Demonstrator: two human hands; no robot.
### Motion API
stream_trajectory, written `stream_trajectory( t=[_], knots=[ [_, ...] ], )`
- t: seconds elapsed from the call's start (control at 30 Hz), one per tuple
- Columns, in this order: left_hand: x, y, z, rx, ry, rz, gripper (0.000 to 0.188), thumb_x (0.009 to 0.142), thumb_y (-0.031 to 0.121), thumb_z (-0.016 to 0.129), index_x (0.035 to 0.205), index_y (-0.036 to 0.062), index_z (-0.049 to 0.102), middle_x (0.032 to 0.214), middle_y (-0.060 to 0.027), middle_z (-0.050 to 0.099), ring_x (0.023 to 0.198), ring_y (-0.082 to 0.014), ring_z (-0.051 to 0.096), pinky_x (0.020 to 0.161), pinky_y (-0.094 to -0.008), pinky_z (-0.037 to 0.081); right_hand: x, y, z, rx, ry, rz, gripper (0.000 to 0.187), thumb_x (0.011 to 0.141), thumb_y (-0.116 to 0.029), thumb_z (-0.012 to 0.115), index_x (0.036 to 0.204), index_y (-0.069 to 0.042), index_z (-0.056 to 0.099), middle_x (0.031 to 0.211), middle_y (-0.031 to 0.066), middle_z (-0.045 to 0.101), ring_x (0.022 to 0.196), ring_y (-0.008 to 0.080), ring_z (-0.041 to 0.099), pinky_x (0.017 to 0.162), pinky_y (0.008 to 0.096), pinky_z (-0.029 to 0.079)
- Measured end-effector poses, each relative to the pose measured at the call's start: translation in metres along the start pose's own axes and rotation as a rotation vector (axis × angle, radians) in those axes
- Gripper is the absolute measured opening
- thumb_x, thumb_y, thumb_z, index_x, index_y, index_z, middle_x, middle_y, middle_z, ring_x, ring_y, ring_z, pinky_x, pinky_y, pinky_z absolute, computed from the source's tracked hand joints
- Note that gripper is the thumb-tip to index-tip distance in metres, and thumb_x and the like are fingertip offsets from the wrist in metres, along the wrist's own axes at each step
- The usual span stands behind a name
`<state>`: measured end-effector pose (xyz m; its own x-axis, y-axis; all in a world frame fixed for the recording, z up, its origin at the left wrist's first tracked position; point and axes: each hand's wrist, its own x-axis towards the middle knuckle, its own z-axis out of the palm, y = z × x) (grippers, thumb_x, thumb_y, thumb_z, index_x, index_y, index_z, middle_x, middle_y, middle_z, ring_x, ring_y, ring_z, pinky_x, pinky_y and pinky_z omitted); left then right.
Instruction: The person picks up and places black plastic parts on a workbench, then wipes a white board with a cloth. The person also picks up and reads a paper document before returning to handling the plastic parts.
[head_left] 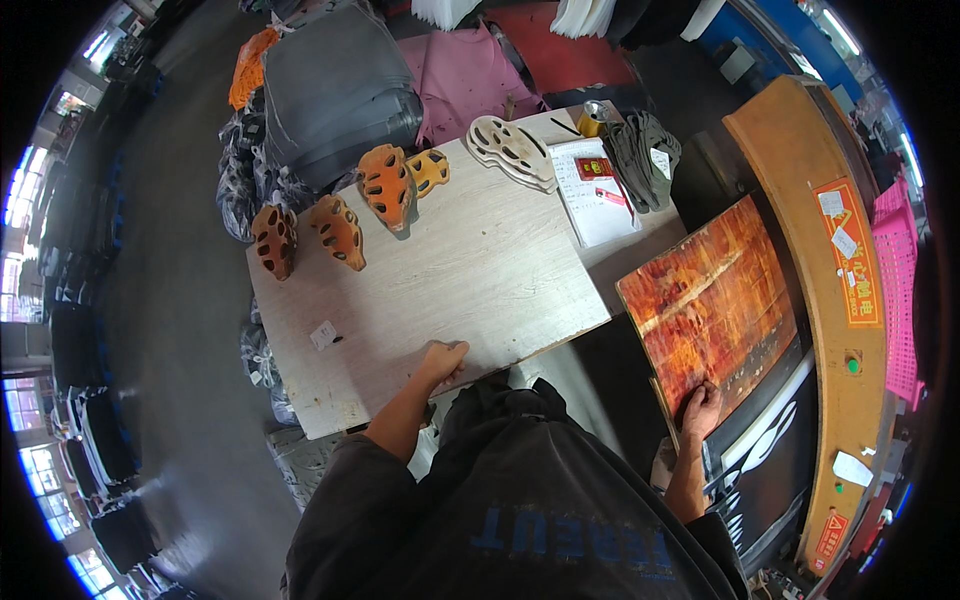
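My left hand (443,362) rests curled at the near edge of the pale wooden table (440,270); its fingers are closed and I see nothing in them. My right hand (702,408) lies closed on the near part of an orange-brown, worn board (715,300), knuckles bent, with nothing visible in it. Along the far left of the table stand several orange shaped pieces with dark oval holes, among them a large one (387,187) and a smaller one (338,232). A small white label (323,335) lies left of my left hand.
At the back are a stack of pale slotted cutouts (510,150), a paper sheet (590,195), a yellow can (593,118) and dark green pieces (642,160). A tan machine panel (800,130) with a pink basket (897,290) borders the right. Grey sheets (340,85) are piled beyond the table.
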<state>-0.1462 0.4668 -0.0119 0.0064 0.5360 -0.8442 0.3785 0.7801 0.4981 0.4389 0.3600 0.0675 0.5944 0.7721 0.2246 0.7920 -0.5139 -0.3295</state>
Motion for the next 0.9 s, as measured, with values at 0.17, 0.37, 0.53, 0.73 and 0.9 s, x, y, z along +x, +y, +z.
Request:
stream_trajectory(
  t=[0.17, 0.37, 0.53, 0.73, 0.9],
  knots=[
    [-0.006, 0.005, -0.001, -0.009, 0.001, 0.0, 0.059, 0.092, 0.055, 0.06, 0.072, -0.0002, 0.065, 0.058, -0.0086, 0.06, 0.043, -0.0179, 0.055, 0.04, -0.0328, 0.041, 0.0, 0.001, 0.001, 0.031, 0.003, -0.006, 0.024, 0.096, -0.022, 0.061, 0.108, -0.003, 0.069, 0.106, 0.0178, 0.07, 0.101, 0.0372, 0.066, 0.091, 0.0428, 0.051],
    [-0.003, 0.005, 0.001, 0.006, 0.012, -0.019, 0.058, 0.092, 0.054, 0.061, 0.072, 0.0, 0.065, 0.058, -0.0089, 0.06, 0.043, -0.0182, 0.055, 0.041, -0.0334, 0.041, 0.0, -0.005, -0.002, 0.064, -0.015, 0.024, 0.023, 0.096, -0.021, 0.061, 0.109, -0.004, 0.069, 0.106, 0.0184, 0.071, 0.1, 0.038, 0.067, 0.091, 0.0437, 0.052],
    [0.007, -0.015, -0.003, 0.033, 0.058, 0.063, 0.059, 0.093, 0.054, 0.059, 0.066, 0.0013, 0.064, 0.056, -0.0096, 0.059, 0.047, -0.0217, 0.057, 0.047, -0.0386, 0.045, -0.004, -0.032, -0.014, 0.085, -0.051, 0.084, 0.025, 0.097, -0.021, 0.059, 0.111, -0.004, 0.071, 0.108, 0.0178, 0.073, 0.102, 0.0356, 0.069, 0.091, 0.0418, 0.053],
    [0.011, -0.013, -0.001, 0.019, 0.03, 0.176, 0.049, 0.096, 0.038, 0.06, 0.059, 0.0076, 0.051, 0.054, -0.0048, 0.05, 0.045, -0.0156, 0.044, 0.043, -0.0369, 0.035, -0.006, -0.04, -0.024, -0.052, -0.011, 0.144, 0.028, 0.092, -0.027, 0.06, 0.11, -0.012, 0.076, 0.104, 0.0165, 0.074, 0.099, 0.0371, 0.07, 0.093, 0.046, 0.053],
    [0.017, -0.002, 0.009, 0.118, 0.098, -0.073, 0.053, 0.096, 0.051, 0.053, 0.07, 0.0049, 0.053, 0.055, -0.0084, 0.049, 0.043, -0.0242, 0.047, 0.041, -0.039, 0.036, -0.008, -0.028, -0.014, 0.052, 0.066, 0.169, 0.019, 0.092, -0.023, 0.061, 0.103, -0.013, 0.073, 0.101, 0.0165, 0.071, 0.101, 0.0372, 0.066, 0.089, 0.0492, 0.052]
  ],
)
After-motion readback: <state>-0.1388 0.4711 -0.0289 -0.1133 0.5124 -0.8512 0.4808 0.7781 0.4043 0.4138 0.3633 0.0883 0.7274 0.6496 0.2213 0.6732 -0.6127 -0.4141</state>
